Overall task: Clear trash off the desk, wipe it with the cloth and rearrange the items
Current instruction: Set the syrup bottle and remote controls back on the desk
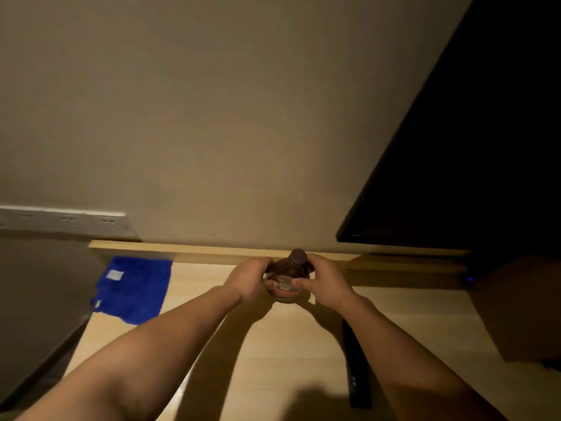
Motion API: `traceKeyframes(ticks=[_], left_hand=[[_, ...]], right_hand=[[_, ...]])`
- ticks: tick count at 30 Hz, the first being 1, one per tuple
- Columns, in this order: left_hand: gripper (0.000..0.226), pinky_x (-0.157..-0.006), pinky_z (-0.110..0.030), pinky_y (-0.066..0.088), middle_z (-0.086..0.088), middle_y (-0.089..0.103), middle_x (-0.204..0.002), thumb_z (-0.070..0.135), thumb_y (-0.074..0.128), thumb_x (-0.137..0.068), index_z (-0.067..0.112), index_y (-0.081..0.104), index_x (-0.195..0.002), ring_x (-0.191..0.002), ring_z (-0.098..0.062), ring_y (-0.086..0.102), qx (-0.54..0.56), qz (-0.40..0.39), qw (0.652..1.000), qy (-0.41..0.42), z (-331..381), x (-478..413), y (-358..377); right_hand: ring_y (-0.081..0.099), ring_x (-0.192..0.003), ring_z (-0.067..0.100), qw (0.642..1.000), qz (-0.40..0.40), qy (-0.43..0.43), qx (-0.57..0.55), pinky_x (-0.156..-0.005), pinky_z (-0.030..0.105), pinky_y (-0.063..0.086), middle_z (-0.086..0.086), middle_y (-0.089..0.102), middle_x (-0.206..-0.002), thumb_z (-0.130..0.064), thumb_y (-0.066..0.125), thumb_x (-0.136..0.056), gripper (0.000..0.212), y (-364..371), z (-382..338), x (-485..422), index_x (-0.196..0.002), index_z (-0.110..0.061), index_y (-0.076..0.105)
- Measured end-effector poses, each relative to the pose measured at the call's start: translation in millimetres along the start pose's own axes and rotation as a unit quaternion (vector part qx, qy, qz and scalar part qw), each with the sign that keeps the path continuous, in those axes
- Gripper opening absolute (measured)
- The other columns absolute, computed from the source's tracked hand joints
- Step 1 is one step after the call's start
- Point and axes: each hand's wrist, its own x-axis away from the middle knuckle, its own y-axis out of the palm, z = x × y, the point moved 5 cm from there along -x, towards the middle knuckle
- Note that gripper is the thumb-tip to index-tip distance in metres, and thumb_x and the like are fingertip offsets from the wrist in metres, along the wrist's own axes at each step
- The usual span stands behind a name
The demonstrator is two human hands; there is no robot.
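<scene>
A brown syrup bottle (288, 278) with a dark brown cap stands upright on the light wooden desk (273, 344), near the raised back edge. My left hand (247, 282) wraps its left side and my right hand (323, 284) wraps its right side, fingers across the label. A blue cloth (136, 288) with a small white tag lies flat on the desk at the back left, apart from both hands.
A black remote (356, 369) lies on the desk under my right forearm. A dark screen (470, 153) stands at the back right, with a brown cardboard box (522, 311) in front of it. A power strip (63, 221) sits against the wall on the left.
</scene>
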Motion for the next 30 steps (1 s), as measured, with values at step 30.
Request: traceKeyframes(ticks=[30], left_hand=[[0.037, -0.101, -0.044, 0.055, 0.003, 0.071, -0.12, 0.027, 0.076, -0.095, 0.026, 0.062, -0.129, -0.111, -0.017, 0.065, 0.073, 0.072, 0.982, -0.161, -230.5, 55.9, -121.7]], right_hand=[[0.064, -0.109, 0.018, 0.989, -0.083, -0.106, 0.057, -0.096, 0.041, 0.055, -0.005, 0.069, -0.122, -0.028, 0.08, -0.087, 0.047, 179.5, -190.2, -107.1, -0.13, -0.027, 0.063]])
